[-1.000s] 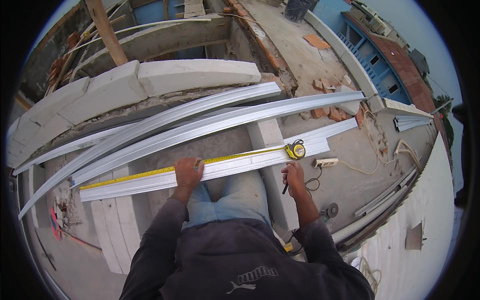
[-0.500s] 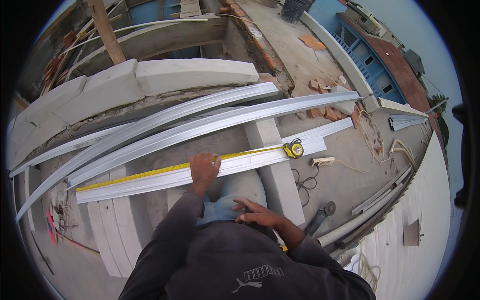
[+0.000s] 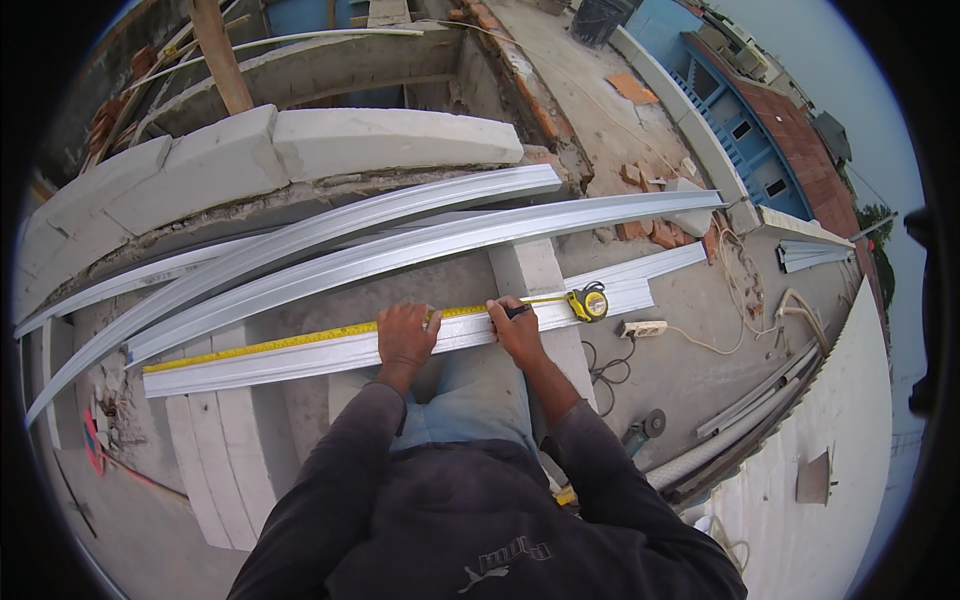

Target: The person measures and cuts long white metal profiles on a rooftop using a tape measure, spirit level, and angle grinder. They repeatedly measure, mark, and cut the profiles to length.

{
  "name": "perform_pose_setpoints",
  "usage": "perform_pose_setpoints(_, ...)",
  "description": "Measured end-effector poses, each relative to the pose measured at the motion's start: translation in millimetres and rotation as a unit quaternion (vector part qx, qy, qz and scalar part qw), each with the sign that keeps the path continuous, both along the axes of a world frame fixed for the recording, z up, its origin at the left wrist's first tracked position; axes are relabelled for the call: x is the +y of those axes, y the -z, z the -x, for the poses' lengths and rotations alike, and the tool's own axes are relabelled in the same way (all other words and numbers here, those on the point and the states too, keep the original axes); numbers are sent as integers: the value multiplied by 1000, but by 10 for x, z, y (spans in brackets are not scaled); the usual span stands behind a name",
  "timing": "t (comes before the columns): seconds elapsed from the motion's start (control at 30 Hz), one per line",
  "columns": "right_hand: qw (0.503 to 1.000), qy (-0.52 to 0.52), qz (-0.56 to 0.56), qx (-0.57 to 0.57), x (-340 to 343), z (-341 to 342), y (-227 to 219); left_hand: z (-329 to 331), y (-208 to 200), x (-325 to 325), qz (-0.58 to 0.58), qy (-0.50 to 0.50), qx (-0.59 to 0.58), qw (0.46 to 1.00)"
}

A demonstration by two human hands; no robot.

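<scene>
A silvery metal channel lies across white blocks in front of me. Along its far edge runs the yellow blade of a tape measure, whose yellow-and-black case rests near the channel's right end. My left hand is closed over blade and channel near the middle, pressing them together. To its right, my right hand pinches a dark marker over the blade; its tip is too small to make out. Two longer metal channels lie just beyond.
White blocks support the channel. At right are a power strip with cable, an angle grinder and several pipes. Broken bricks lie beyond the channel ends. A low block wall stands at the far side.
My right hand has moved up and forward from my waist to the channel, the marker now showing in it. My left hand has stayed on the blade and channel.
</scene>
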State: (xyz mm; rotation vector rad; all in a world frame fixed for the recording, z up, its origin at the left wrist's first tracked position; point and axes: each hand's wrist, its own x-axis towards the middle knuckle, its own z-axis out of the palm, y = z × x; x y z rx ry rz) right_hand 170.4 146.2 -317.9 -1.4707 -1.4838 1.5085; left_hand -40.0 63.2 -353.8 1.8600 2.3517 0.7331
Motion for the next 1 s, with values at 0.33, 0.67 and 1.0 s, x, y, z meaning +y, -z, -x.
perform_pose_setpoints(0.33, 994, 18, -108, -3, 15, 78, 217, -3, 12, 19, -18, 3, -11, 1000)
perform_pose_setpoints(0.67, 995, 24, -93, 9, 41, 97, 287, 4, 9, 15, -25, 2, -12, 1000)
perform_pose_setpoints(1.0, 996, 22, -78, 30, 54, 68, 322, 1, -10, 32, -11, 4, 4, 1000)
